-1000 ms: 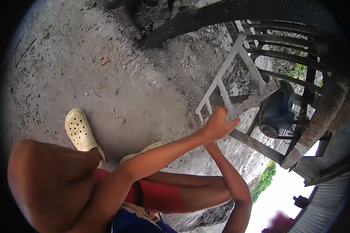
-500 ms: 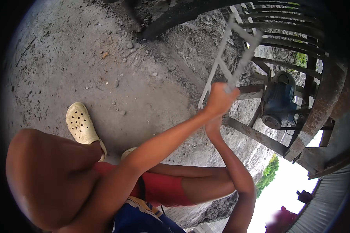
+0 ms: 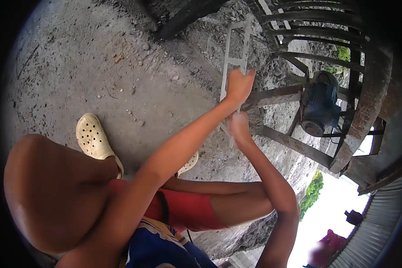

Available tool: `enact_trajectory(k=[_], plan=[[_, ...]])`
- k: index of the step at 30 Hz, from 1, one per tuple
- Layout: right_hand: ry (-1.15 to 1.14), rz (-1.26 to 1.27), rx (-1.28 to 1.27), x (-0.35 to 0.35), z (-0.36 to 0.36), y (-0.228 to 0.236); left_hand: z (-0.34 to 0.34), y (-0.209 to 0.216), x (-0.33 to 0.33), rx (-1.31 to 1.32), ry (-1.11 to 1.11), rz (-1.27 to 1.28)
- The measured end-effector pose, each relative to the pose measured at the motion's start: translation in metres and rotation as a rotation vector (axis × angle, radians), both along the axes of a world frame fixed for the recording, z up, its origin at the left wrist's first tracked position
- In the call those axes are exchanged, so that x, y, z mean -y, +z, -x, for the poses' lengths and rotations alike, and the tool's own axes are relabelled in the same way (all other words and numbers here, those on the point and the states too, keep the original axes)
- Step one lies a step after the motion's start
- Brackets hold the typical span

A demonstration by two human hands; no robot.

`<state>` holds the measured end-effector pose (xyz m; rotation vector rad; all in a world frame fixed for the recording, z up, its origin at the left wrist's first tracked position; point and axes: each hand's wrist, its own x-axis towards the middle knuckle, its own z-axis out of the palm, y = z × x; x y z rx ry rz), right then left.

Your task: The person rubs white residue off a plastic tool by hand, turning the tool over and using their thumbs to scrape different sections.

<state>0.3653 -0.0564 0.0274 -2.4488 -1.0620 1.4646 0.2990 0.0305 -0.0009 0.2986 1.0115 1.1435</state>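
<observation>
A grey ladder-like frame [image 3: 235,61], with two long rails joined by crosspieces, stands out ahead of me over the rubble. My left hand [image 3: 240,85] is closed round its right rail, about midway along. Lower on the same rail, near its bottom end, my right hand [image 3: 240,127] is closed too, slightly blurred. Both hands hide part of the rail, and my left forearm crosses in front of the lower part. The frame's material cannot be made out.
A slatted structure [image 3: 315,18] with a blue motor [image 3: 320,105] stands to the right on metal beams [image 3: 295,145]. Dusty ground [image 3: 98,76] with small stones spreads left. My pale clogs [image 3: 93,136] rest on it. A dark curved bar [image 3: 192,18] lies at the top.
The frame has swung leftward from a rightward lean to nearly upright in view. Both hands moved left with it, and they are now farther apart along the rail.
</observation>
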Motion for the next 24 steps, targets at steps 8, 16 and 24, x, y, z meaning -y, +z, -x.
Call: enact_trajectory(k=[8,16,24], plan=[[-0.370,-0.323,-0.200,0.022,0.029,0.003,0.009,0.026,0.023,-0.154,-0.091,-0.229],[-0.318,-0.107,-0.147,0.042,0.020,0.000,0.012,0.016,0.039,-0.109,-0.182,0.023],[-0.127,-0.128,-0.087,0.006,-0.010,-0.019,-0.006,0.000,-0.009,-0.250,0.072,-0.001]])
